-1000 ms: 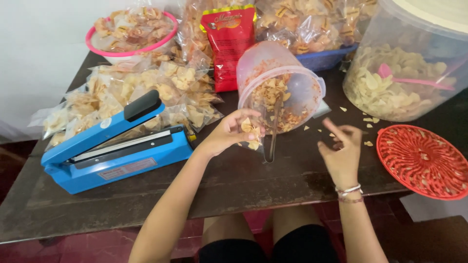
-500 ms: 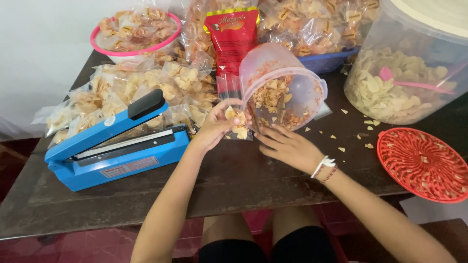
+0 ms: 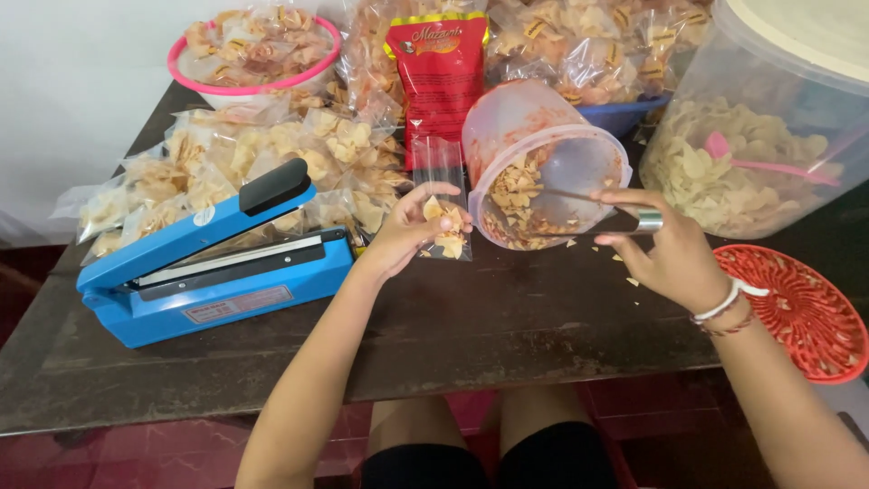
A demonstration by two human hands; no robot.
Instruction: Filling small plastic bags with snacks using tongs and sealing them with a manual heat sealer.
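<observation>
My left hand (image 3: 405,228) holds a small clear plastic bag (image 3: 441,195) upright, with a few chips at its bottom. My right hand (image 3: 665,249) grips metal tongs (image 3: 588,210) whose tips reach into a tilted clear tub (image 3: 543,177) of reddish seasoned chips. The tub lies on its side on the dark table (image 3: 434,335), its mouth facing me, just right of the bag.
A blue heat sealer (image 3: 213,263) sits at the left. Filled chip bags (image 3: 262,158) pile behind it, with a pink-rimmed bowl (image 3: 253,59) and a red pouch (image 3: 448,68). A large clear container of plain chips (image 3: 751,154) and a red round lid (image 3: 797,308) stand at the right.
My right hand picked the tongs up off the table and pushed their tips into the tub. My left hand raised the small bag upright beside the tub.
</observation>
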